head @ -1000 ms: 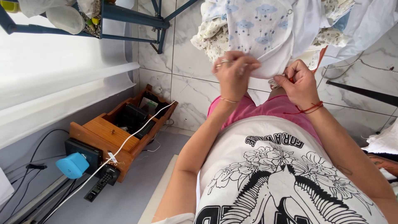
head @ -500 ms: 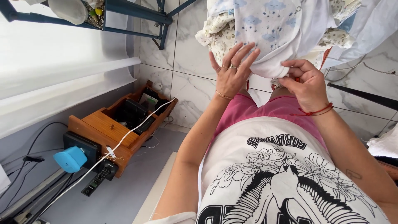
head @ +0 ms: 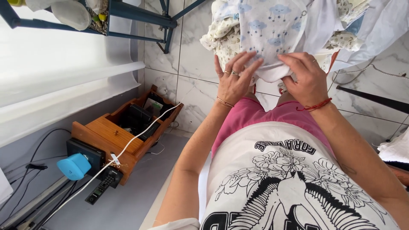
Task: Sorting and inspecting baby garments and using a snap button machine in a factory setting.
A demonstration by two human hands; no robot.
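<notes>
Lower left — a small dark screen [head: 84, 154], rectangular and unlit, fixed to the end of the wooden tray [head: 102, 132]. Inside the tray — a flat card-like packet [head: 152, 105], pale with a dark green patch; details too small to tell.

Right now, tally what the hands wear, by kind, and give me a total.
Rings on the left hand: 2, on two of its fingers.
Thin bracelet on the left wrist: 1.
Red cord bracelet on the right hand wrist: 1.
Total: 4.
Both hands press on the cloud-print baby garment.
</notes>
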